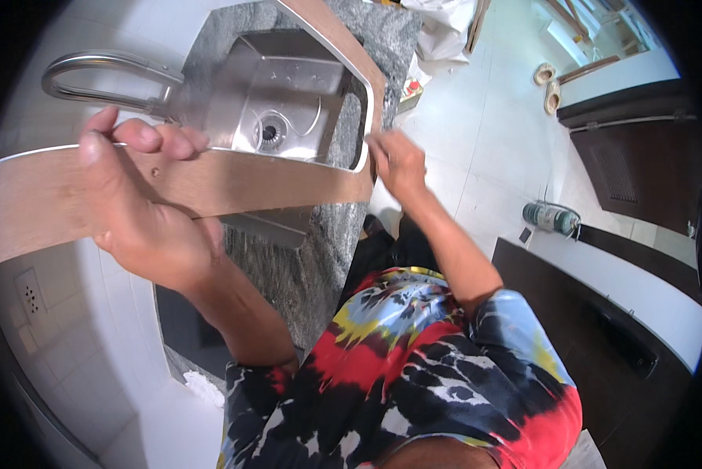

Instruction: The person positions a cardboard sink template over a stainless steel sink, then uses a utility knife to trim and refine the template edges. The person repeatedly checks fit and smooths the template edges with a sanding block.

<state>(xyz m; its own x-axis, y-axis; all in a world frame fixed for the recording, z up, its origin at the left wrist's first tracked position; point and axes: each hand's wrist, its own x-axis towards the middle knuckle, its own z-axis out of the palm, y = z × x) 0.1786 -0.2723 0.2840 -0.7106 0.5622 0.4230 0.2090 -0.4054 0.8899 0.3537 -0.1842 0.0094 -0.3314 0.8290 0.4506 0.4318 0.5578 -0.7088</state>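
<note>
A brown wooden board point(273, 180) with a white inner edge and a large cut-out is held over a steel sink point(296, 70) set in a grey stone countertop point(327, 258). My left hand point(151, 203) grips the board's near-left strip, its fingers curled over the white edge. My right hand point(398, 164) is closed at the board's right corner, holding it. Through the cut-out the drain shows in the basin, and a second part of the steelwork lies partly hidden under the board.
A curved tap point(108, 62) stands behind the board, beside a tiled wall with a socket point(30, 293). To the right lie a floor point(476, 125), slippers point(549, 84), a green cylinder point(546, 215) and dark cabinet panels point(624, 164). White bags point(444, 19) are at the back.
</note>
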